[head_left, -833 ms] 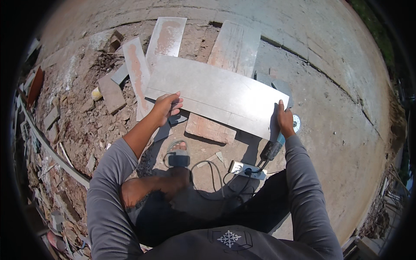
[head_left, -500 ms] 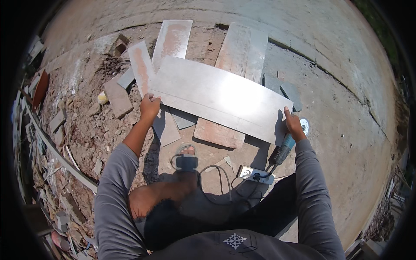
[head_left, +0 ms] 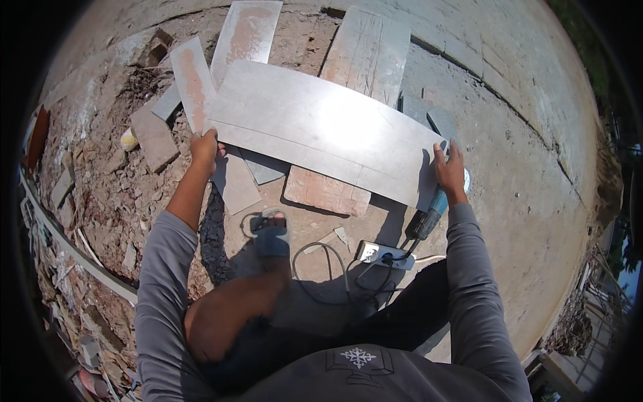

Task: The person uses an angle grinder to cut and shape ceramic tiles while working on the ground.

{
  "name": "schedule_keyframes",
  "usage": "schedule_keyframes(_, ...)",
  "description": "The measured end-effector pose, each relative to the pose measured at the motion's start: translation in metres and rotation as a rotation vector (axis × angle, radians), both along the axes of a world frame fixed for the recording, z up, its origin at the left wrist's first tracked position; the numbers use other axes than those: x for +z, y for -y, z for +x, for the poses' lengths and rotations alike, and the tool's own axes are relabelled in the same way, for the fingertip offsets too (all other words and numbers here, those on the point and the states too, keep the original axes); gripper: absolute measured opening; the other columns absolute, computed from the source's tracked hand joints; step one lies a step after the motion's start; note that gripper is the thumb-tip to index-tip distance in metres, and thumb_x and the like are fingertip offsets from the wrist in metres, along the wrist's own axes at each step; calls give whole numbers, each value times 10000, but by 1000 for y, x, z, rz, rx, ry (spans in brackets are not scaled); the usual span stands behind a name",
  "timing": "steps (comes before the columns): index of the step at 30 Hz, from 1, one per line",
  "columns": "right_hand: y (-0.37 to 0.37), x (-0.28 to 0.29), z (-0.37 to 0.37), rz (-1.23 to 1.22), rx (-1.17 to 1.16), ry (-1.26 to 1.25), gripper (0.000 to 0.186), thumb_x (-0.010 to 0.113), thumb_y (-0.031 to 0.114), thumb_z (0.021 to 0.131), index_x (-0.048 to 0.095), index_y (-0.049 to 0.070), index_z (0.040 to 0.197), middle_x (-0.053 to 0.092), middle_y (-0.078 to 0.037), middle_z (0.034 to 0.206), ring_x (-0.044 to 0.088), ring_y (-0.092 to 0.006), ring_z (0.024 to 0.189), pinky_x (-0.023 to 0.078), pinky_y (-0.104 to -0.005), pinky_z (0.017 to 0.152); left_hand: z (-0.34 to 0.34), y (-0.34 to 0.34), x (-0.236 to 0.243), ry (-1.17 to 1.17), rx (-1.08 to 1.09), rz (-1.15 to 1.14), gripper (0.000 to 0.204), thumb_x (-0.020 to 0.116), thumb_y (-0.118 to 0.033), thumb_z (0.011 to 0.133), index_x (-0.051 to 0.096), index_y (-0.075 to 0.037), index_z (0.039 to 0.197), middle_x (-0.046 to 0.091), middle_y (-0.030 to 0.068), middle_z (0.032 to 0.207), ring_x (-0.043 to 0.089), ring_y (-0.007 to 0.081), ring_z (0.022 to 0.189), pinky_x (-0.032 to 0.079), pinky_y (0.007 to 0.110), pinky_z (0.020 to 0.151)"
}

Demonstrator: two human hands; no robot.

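A long grey tile point(head_left: 321, 130) lies across brick-coloured slabs on the ground, with a thin cut line running along its near side. My left hand point(head_left: 204, 149) grips its near left corner. At the near right corner my right hand point(head_left: 449, 167) holds the tile's end. A blue angle grinder point(head_left: 429, 214) lies on the ground just below my right hand, with its disc point(head_left: 465, 179) showing beside the wrist. Nothing holds the grinder.
A white power strip point(head_left: 385, 254) with cables lies in front of my knees, and my sandalled foot point(head_left: 271, 234) is next to it. Other tiles point(head_left: 244, 33) and a slab point(head_left: 365, 50) lie behind the grey tile. Rubble and tile offcuts point(head_left: 154, 137) cover the left; concrete paving point(head_left: 522, 134) spreads right.
My left hand has slid from the tile's near edge to its left corner. My right hand has left the grinder and moved onto the tile's right end.
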State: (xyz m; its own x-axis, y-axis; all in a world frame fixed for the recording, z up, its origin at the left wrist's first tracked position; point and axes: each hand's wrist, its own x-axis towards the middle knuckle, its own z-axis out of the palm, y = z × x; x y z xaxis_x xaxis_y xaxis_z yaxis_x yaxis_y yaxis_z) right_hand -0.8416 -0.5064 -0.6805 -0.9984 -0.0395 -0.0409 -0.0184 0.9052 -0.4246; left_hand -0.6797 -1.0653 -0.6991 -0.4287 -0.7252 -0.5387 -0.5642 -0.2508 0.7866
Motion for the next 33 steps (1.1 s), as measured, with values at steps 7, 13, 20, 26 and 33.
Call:
schedule_keyframes(7,22,10,-11,79,150,21,682,517,547,937,558,-10,1328,534,-281,1342,506,-428,1256,371,-466,1071,-2,-51,15,-126,83,208,526,595,-189,930,346,20,1343,489,203,1283,595,329,1042,543,453,837)
schedule_keyframes(13,26,36,11,392,244,88,653,477,597,934,668,15,1160,663,-226,1111,627,-389,1044,450,-471,927,-25,-43,21,-304,7,278,686,592,-143,933,225,81,1467,483,199,1323,569,309,1118,518,387,942)
schedule_keyframes(20,31,47,107,205,273,520,658,466,564,962,663,-59,1047,668,-296,950,658,-434,908,496,-477,805,-55,-73,26,-263,-153,260,580,582,-135,942,364,91,1429,551,153,1280,557,261,1142,491,380,969)
schedule_keyframes(26,56,33,178,61,143,640,811,474,636,923,627,-142,1092,655,-334,1039,633,-421,1045,471,-437,906,-70,-92,20,-129,-327,213,462,553,-157,962,487,24,1381,625,114,1171,589,216,1084,474,366,978)
schedule_keyframes(33,82,2,206,-524,-145,806,559,556,479,963,529,-14,701,499,-47,655,437,-126,645,383,-343,582,-77,-102,13,-149,-453,188,403,603,-143,942,571,49,1296,636,122,1149,605,194,1040,516,327,885)
